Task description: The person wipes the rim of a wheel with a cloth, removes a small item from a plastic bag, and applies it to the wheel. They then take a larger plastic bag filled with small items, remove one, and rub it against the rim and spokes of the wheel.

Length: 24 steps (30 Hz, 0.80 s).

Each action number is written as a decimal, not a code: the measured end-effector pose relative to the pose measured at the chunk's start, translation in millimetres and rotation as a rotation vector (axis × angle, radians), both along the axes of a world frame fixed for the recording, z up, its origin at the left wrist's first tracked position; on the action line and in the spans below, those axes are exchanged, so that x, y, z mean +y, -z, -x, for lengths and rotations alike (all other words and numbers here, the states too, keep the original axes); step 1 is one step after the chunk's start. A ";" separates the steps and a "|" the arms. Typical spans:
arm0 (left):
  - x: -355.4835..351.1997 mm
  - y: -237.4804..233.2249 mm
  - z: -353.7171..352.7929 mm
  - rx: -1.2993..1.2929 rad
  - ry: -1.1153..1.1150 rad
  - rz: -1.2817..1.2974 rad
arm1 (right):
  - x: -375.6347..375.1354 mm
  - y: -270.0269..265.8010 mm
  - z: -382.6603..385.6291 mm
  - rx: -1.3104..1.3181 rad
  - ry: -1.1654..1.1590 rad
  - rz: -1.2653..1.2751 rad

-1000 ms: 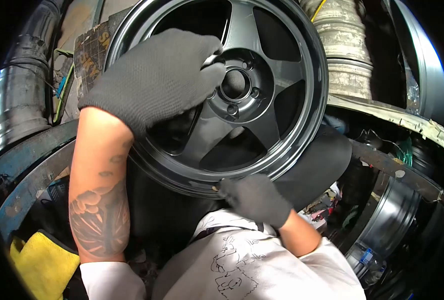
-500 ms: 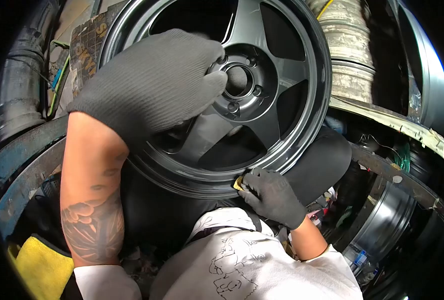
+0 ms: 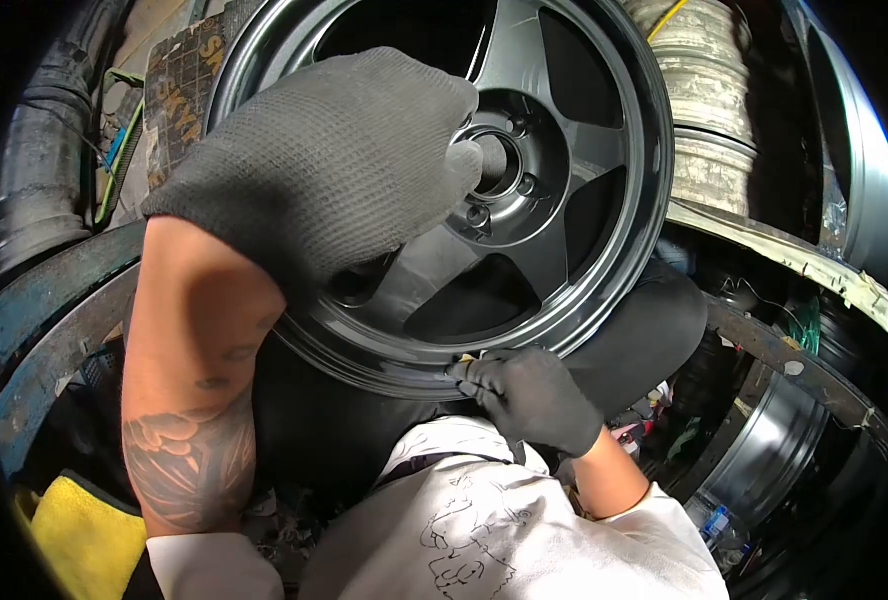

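Rim stacks [image 3: 699,120] behind. Left hand [image 3: 334,160] cups wheel [image 3: 524,45], grip hidden; right hand [image 3: 529,395] pinches yellow pad [image 3: 467,357] at lip. Keep pad flat.

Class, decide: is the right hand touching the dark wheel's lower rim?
Touching: the head view shows the right hand pressing gloved fingertips against the wheel's lower rim.

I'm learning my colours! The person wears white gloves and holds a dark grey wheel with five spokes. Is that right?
Not quite: the gloves are black, not white. The head view shows the left hand in a black glove over the hub and the right hand in a black glove at the lower rim of the dark grey five-spoke wheel.
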<state>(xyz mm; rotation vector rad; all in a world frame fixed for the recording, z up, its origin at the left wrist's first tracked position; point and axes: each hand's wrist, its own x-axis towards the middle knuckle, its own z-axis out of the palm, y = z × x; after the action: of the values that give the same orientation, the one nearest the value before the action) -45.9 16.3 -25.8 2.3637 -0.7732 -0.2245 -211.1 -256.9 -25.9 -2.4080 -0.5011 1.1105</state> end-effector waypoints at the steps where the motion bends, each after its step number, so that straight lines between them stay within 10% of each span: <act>1: -1.0 -3.8 -1.4 0.082 -0.006 -0.045 | -3.5 -1.5 -1.9 0.013 0.010 0.010; 24: -8.4 -2.3 2.4 0.034 -0.059 -0.020 | 6.7 5.1 19.0 -0.048 0.224 -0.060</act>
<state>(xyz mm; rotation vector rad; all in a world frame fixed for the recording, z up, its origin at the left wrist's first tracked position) -48.2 7.9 -23.5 2.3919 -0.6864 -0.2484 -230.0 -250.1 -31.0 -2.3747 -0.2672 0.9303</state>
